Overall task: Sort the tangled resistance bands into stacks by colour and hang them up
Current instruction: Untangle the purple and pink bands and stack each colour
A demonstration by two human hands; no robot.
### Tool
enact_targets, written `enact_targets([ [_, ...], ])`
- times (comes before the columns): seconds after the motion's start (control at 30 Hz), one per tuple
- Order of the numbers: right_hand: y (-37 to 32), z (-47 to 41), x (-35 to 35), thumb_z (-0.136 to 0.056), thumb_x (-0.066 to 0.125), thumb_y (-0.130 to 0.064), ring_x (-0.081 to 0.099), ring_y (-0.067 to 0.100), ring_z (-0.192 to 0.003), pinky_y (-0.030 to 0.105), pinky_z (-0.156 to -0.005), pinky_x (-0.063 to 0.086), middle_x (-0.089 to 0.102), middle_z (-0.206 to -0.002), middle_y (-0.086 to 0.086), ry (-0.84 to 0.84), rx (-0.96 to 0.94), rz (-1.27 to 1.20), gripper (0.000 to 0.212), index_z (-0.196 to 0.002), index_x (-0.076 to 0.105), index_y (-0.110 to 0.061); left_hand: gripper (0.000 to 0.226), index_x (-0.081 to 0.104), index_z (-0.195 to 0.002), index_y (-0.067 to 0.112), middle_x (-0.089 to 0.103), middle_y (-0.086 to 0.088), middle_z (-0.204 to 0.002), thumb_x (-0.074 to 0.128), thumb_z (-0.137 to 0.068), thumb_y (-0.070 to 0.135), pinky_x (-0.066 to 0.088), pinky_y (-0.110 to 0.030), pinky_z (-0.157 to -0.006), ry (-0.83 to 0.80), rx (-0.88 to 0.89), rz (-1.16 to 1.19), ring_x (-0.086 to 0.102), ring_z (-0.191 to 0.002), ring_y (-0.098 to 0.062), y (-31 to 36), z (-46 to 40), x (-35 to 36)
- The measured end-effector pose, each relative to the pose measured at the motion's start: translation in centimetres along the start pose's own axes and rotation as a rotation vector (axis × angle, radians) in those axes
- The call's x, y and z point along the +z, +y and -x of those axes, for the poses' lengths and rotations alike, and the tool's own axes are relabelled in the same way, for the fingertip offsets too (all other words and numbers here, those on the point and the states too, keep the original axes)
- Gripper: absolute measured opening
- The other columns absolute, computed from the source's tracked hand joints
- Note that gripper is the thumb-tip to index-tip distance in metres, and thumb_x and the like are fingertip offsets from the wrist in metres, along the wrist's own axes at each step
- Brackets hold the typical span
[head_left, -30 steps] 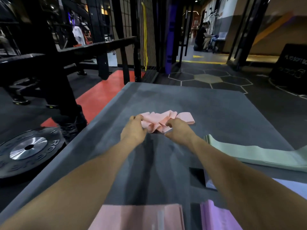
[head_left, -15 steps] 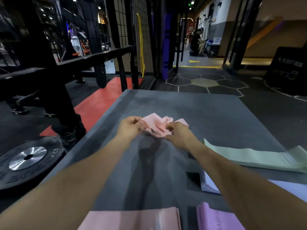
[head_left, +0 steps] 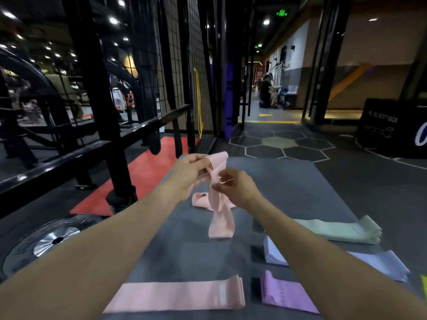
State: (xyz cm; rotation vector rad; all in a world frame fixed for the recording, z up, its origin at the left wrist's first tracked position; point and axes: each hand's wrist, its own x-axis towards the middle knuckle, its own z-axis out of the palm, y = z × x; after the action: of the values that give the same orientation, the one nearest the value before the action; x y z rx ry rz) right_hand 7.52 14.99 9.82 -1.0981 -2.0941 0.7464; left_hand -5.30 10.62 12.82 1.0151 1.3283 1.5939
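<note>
Two hands, one pink band

A gym. A black steel rack stands at the left with a weight plate lying on the floor beside it. The floor has red rubber matting and hexagon markings. A black box at the right reads "PLYO SOFT BOX".

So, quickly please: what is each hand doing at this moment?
Left hand: closed, fingers gripping the top of the pink band.
Right hand: closed, fingers pinching the same pink band lower down.
</note>
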Motion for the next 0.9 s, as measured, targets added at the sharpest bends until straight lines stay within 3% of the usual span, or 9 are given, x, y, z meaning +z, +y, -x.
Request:
enact_targets([
  [0.1,-1.6,1.1,-0.9,-0.083,0.07,-0.026,0.063,0.022,-0.091,0.036,-0.084,0.049,0.066,-0.098,0.007,0.024,-0.038,-0.131,0.029,-0.102,0.061,-0.006,0.016,0.059,-0.083,0.012,0.062,-0.007,-0.083,0.05,-0.093,0.003,0.052,-0.027,-0.07,-0.017,0.037,0.023,0.059,-0.074,-0.017,2.1,1.8,0.4],
  [0.23,-3.4,2.5,-2.2,-0.083,0.07,-0.025,0.059,0.011,-0.082,0.023,-0.078,0.048,0.062,-0.094,0.001,0.05,-0.056,-0.392,0.034,-0.109,0.059,-0.005,0.019,0.058,-0.084,0.015,0.063,-0.005,-0.081,0.048,-0.094,0.004,0.051,-0.022,-0.053,-0.018,0.072,0.066,0.059,-0.071,-0.016,4.5,3.8,0.4],
  [0.37,-4.7,4.0,-3.1,-0.088,0.064,-0.026,0.056,0.01,-0.081,0.013,-0.068,0.045,0.06,-0.092,0.0,0.099,-0.067,-0.52,0.031,-0.111,0.058,-0.005,0.019,0.058,-0.084,0.016,0.064,-0.003,-0.082,0.046,-0.096,0.006,0.052,-0.025,-0.06,-0.024,0.078,0.086,0.061,-0.071,-0.015,5.4,5.5,0.1],
  [0.63,-6.7,6.2,-3.8,-0.085,0.066,-0.015,0.052,-0.001,-0.072,0.008,-0.058,0.042,0.053,-0.085,-0.01,0.228,-0.198,-0.229,0.031,-0.101,0.04,-0.015,0.021,0.056,-0.081,0.017,0.063,-0.002,-0.081,0.046,-0.096,0.006,0.05,-0.027,-0.069,-0.07,0.07,0.055,0.059,-0.074,-0.014,5.8,8.7,0.2],
  [0.77,-6.9,7.1,-4.2,-0.087,0.061,-0.015,0.057,0.018,-0.079,0.029,-0.067,0.046,0.06,-0.092,0.002,0.207,-0.309,-0.035,0.019,-0.1,0.048,-0.009,0.018,0.058,-0.087,0.017,0.064,-0.002,-0.084,0.046,-0.095,0.006,0.05,-0.028,-0.076,-0.132,0.06,-0.012,0.06,-0.077,-0.014,6.2,9.6,-0.1],
  [0.9,-6.6,7.6,-4.8,-0.091,0.057,-0.017,0.049,0.024,-0.072,0.036,-0.065,0.04,0.055,-0.081,0.009,0.205,-0.364,0.118,0.018,-0.084,0.054,-0.002,0.018,0.058,-0.086,0.017,0.063,-0.001,-0.083,0.047,-0.095,0.006,0.05,-0.025,-0.073,-0.113,0.079,-0.011,0.06,-0.076,-0.012,6.6,10.3,-0.3],
])
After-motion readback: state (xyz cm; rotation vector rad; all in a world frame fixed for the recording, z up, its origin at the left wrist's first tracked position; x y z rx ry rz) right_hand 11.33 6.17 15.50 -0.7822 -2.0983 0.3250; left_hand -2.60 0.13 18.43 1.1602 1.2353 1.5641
